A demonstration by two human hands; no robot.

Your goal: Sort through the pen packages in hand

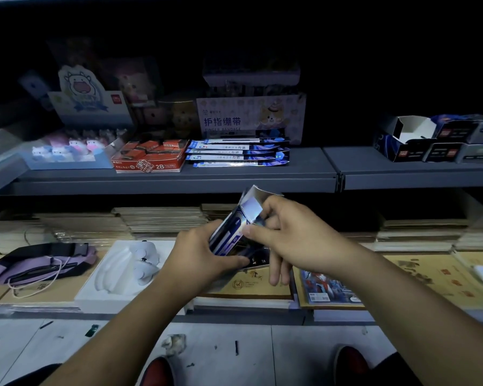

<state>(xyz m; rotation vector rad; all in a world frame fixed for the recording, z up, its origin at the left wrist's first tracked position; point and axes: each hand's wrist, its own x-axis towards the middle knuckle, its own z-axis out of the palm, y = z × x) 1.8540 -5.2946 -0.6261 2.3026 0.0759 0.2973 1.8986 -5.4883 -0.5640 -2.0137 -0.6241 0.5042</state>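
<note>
At the bottom of the frame, two red shoe tips (158, 370) stand on a pale tiled floor (262, 355) littered with scraps. Just above, at the centre, both hands meet over a small blue-and-white carton (236, 228), held tilted with its open flap uppermost. The left hand (198, 254) is curled round the lower end, bracing it from below, which frees the right hand (293, 238) to pinch the upper end by the flap between thumb and forefinger. Beneath them lie flat notebooks (251, 285), with a purple waist bag (39, 263) at the left and a white moulded tray (117, 271) beside it. Farther back, the grey shelf (179, 179) carries a red eraser box (151, 157), stacked blue packets (237, 154) and a finger-bandage display box (251, 118).
</note>
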